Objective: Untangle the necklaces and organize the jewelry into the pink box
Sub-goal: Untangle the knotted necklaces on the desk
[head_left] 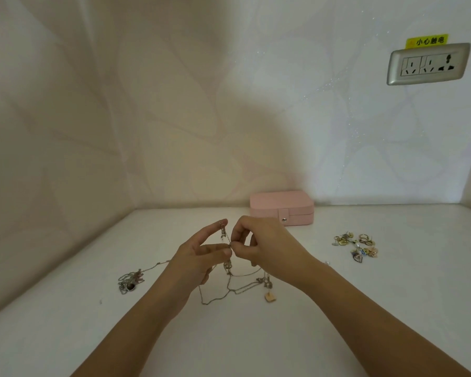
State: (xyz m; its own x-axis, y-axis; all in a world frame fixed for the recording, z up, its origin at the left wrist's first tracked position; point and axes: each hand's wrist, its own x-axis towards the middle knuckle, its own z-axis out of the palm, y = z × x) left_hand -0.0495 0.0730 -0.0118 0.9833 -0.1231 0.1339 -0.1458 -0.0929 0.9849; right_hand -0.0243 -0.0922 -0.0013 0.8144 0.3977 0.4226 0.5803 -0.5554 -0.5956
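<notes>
Head view: fingertips (212,231) of the left hand (199,257) and right hand (267,240) pinch one knot in the tangled necklaces (228,266), chains hanging toward 6 o'clock. I think this is the untangling step. Next, pull loops apart softly. The pink box (282,207) sits closed at 2 o'clock.

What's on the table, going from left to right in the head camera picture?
Bunched silver chain → left hand → right hand → heap of rings and earrings.
</notes>
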